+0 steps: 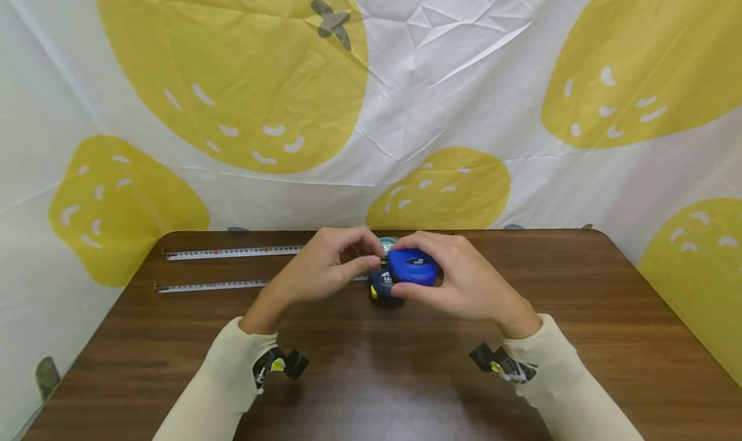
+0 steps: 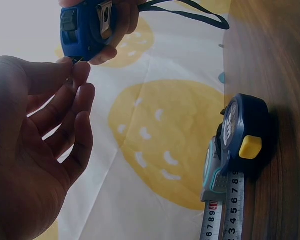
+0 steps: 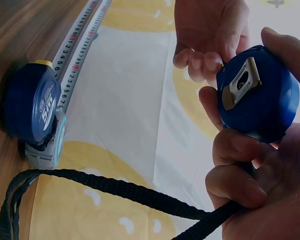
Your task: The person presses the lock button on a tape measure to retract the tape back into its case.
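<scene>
My right hand (image 1: 464, 277) grips a bright blue tape measure (image 1: 413, 267) above the table, its metal belt clip (image 3: 243, 82) showing in the right wrist view. A black wrist strap (image 3: 120, 187) trails from it. At the mouth of its case, my left hand (image 1: 321, 264) pinches the small end tab of the tape between thumb and index finger; the other left fingers are loosely bent. Below the hands lies a dark navy tape measure (image 2: 245, 132) with a yellow button. Behind it sits a grey and teal tape measure (image 2: 210, 172), partly hidden by it.
From the two resting tape measures, a far blade (image 1: 232, 253) and a near blade (image 1: 211, 286) run leftward, roughly parallel, across the brown wooden table (image 1: 371, 370). A white cloth with yellow fruit prints (image 1: 452, 106) hangs along the table's back edge.
</scene>
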Tool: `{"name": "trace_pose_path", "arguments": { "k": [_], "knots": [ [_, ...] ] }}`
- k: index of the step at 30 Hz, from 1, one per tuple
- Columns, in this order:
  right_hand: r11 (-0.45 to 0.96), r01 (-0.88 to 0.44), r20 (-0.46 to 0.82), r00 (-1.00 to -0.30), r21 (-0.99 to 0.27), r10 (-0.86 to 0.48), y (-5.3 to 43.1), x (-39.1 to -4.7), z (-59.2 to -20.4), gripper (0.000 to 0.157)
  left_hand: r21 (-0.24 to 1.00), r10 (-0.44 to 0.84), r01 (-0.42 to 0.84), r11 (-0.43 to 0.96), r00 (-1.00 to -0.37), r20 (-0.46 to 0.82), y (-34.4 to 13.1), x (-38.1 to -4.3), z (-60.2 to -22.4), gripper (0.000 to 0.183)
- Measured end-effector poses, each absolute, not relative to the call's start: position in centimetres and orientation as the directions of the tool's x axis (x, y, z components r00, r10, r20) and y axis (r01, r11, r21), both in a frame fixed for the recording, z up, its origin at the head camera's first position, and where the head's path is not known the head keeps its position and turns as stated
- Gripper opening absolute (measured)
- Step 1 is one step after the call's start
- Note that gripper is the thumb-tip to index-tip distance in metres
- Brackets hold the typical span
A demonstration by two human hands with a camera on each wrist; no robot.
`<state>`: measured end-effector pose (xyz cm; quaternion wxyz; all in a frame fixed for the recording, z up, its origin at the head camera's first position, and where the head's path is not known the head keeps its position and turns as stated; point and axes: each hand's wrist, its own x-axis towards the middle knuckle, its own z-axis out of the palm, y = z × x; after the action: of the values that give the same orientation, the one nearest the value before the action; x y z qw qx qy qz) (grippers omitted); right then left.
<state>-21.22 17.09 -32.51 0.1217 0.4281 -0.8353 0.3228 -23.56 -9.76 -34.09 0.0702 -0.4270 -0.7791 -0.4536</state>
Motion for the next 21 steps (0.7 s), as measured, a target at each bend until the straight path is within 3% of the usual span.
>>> {"name": "trace_pose_path", "arguments": {
  "k": [21],
  "knots": [
    [0.423, -0.791, 0.475, -0.606, -0.442, -0.638, 16.84, -21.20, -32.62, 0.048, 0.651, 0.617, 0.731, 0.203, -0.612, 0.494, -9.77, -23.51, -33.97, 0.005]
  ]
}}
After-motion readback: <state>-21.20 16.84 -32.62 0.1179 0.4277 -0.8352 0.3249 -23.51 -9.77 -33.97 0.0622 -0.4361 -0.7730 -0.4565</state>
